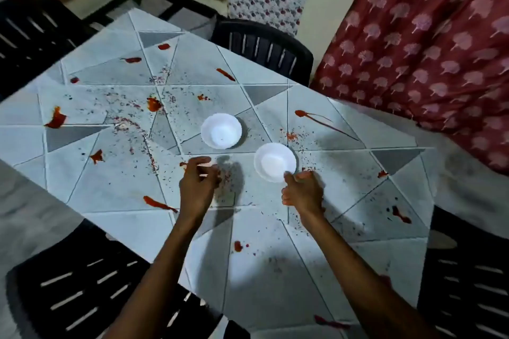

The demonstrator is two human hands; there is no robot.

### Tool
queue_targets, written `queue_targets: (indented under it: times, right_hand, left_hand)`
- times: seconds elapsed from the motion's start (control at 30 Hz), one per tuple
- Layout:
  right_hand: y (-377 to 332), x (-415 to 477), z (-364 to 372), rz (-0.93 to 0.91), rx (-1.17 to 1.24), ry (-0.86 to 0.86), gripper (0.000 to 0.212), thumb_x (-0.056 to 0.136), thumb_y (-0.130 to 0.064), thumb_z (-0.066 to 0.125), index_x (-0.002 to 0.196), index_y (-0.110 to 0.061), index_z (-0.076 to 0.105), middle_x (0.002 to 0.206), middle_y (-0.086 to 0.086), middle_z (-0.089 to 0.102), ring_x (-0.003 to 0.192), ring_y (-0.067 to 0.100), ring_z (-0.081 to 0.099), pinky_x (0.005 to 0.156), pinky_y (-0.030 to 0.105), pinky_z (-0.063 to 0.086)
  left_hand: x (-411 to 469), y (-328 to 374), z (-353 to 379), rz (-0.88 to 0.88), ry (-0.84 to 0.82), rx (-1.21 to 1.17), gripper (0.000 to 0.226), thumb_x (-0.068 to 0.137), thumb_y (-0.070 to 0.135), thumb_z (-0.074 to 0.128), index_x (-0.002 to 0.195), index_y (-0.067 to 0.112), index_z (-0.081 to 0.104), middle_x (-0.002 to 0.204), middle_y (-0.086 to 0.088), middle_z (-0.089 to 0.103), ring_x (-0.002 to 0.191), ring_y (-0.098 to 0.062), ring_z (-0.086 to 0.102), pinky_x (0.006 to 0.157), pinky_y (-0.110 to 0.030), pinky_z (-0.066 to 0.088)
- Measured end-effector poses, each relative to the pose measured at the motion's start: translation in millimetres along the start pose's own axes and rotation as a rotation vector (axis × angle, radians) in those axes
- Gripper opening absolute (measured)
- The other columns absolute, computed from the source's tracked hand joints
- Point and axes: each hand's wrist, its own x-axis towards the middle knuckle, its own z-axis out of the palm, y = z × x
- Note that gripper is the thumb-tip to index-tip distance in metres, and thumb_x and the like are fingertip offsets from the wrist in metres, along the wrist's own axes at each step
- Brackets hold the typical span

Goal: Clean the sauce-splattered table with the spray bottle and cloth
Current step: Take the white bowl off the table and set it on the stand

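The worktop [115, 198], patterned in pale triangles, carries red sauce splatters [56, 118] and dark specks over most of its surface. We see the right hand [303, 191] pinching the near rim of the nearer white bowl [274, 159], thumb on top. The left hand [198, 184] hovers apart from it, fingers loosely curled, holding nothing. A second white bowl [221, 131] stands just behind. Black chairs [261, 44] surround the worktop.

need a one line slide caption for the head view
Right hand grips the nearer white bowl on the sauce-splattered table; left hand hovers alongside, farther bowl untouched.
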Motion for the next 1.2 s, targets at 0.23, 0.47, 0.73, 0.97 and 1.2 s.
queue_targets:
  times: [0.23, 0.47, 0.73, 0.97, 1.2]
  right_hand:
    - [-14, 14, 22, -0.013, -0.14, 0.273, 0.008, 0.09, -0.006, 0.064, 0.093, -0.001, 0.071, 0.065, 0.01, 0.072, 0.047, 0.019, 0.068, 0.058, 0.036, 0.063]
    - [-73, 2, 50, -0.221, -0.04, 0.12, 0.005, 0.094, -0.012, 0.069, 0.091, -0.013, 0.065, 0.062, 0.002, 0.072, 0.053, 0.016, 0.07, 0.063, 0.035, 0.061]
    - [-80, 23, 109, -0.338, -0.242, 0.045, 0.005, 0.095, -0.015, 0.068, 0.094, -0.014, 0.063, 0.075, 0.002, 0.072, 0.052, 0.008, 0.068, 0.052, 0.028, 0.057]
    - [-65, 3, 95, -0.57, -0.423, 0.224, 0.018, 0.091, -0.018, 0.071, 0.108, -0.016, 0.071, 0.09, -0.003, 0.068, 0.073, 0.013, 0.062, 0.069, 0.013, 0.049]
    - [-81, -20, 70, -0.453, -0.377, 0.182, 0.033, 0.091, -0.006, 0.064, 0.12, -0.015, 0.074, 0.088, -0.001, 0.07, 0.059, 0.016, 0.069, 0.055, 0.039, 0.064]
  left_hand:
    - [85, -1, -2, -0.086, -0.003, 0.038, 0.04, 0.095, 0.032, 0.062, 0.129, 0.022, 0.042, 0.089, 0.0, 0.07, 0.067, -0.021, 0.073, 0.08, -0.047, 0.06]
    - [116, -4, 6, -0.033, -0.049, 0.034, 0.037, 0.095, 0.014, 0.058, 0.13, 0.019, 0.048, 0.081, -0.005, 0.072, 0.054, -0.011, 0.07, 0.053, -0.016, 0.053]
    - [97, 2, -4, -0.03, -0.119, -0.109, 0.033, 0.098, 0.016, 0.057, 0.127, 0.033, 0.056, 0.09, -0.004, 0.072, 0.064, -0.016, 0.074, 0.06, -0.017, 0.055]
    - [71, 11, -14, -0.114, -0.219, -0.199, 0.04, 0.098, 0.011, 0.057, 0.134, 0.027, 0.054, 0.088, -0.02, 0.061, 0.071, -0.023, 0.075, 0.068, -0.023, 0.059]
    - [38, 26, -18, -0.039, -0.332, -0.126, 0.032, 0.106, 0.034, 0.037, 0.135, 0.033, 0.05, 0.106, 0.005, 0.07, 0.08, -0.017, 0.075, 0.074, -0.025, 0.06]
